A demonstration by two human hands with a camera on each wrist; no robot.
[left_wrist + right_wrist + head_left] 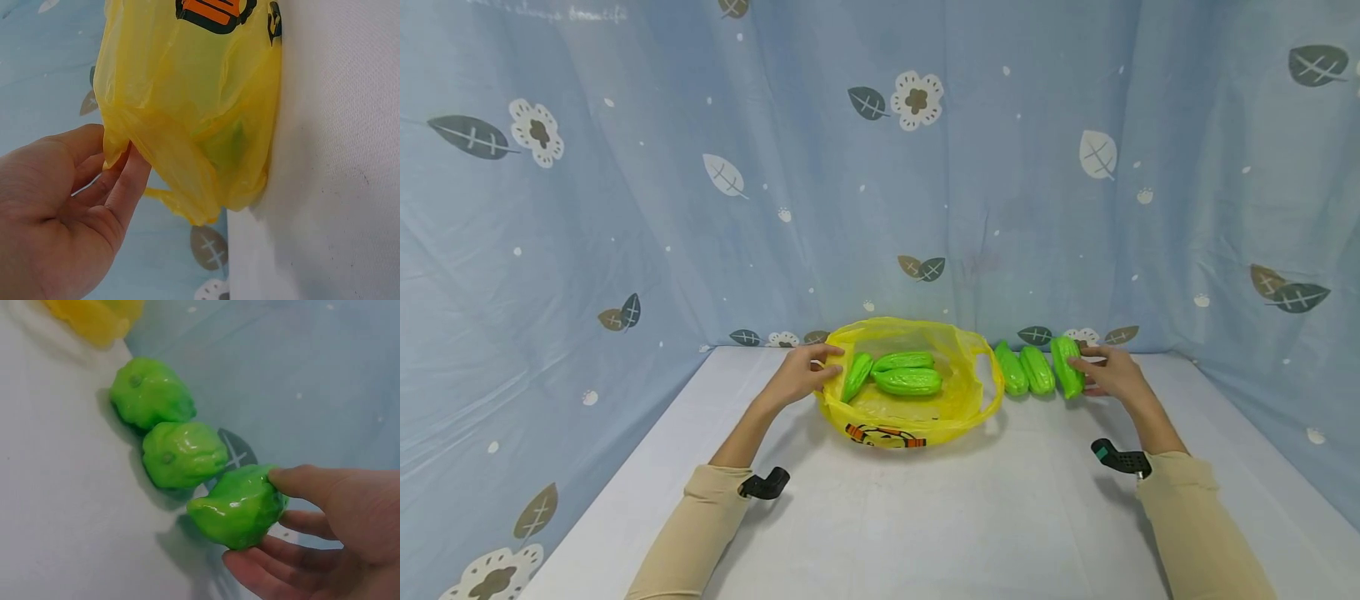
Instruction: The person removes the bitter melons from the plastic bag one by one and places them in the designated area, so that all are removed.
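Observation:
A yellow plastic bag (955, 429) stands with its mouth spread wide. Inside it lie three glossy green bitter melons (907, 382). My left hand (801, 373) pinches the bag's left rim between thumb and fingers; the left wrist view shows the gathered plastic (119, 134) there. To the right of the bag, my right hand (1112, 373) grips another bitter melon (1064, 367) by its side. In the right wrist view this melon (234, 509) appears slightly raised, its shadow apart from it. Two more bitter melons (184, 453) lie side by side between it and the bag.
A white-covered table (955, 517) lies under everything. Close behind the bag and melons hangs a blue patterned curtain (820, 208), which also runs along both sides. Each wrist carries a black device (1122, 458).

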